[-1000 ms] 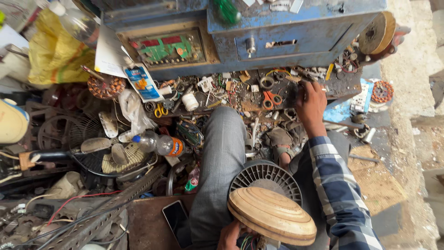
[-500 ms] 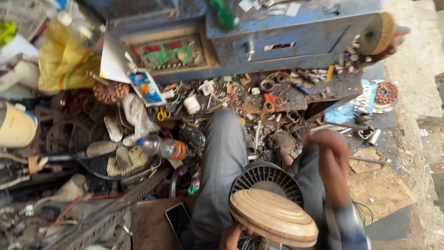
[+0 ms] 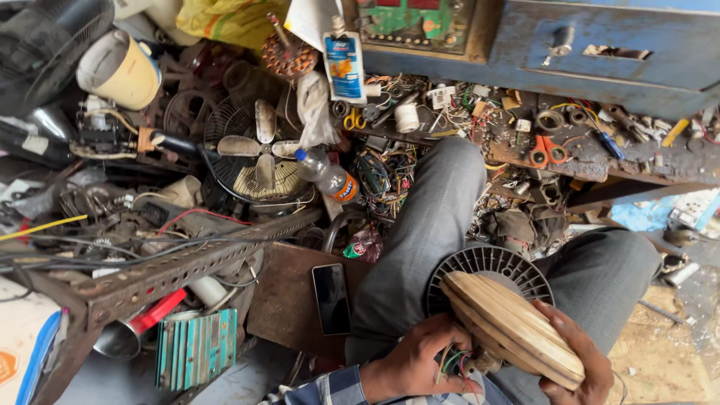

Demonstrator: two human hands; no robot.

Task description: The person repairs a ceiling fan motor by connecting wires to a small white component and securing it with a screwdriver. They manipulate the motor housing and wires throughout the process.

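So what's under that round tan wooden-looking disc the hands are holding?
Beneath the round tan disc sits a black ribbed fan housing, with coloured wires by the left hand. The right hand grips the disc's edge. The housing's middle is covered.

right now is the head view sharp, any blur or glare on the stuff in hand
Head view: sharp, even daylight, no motion blur; left hand and right hand on the wooden disc read crisply; faint sheen on the phone screen; wide lens bends the edges.
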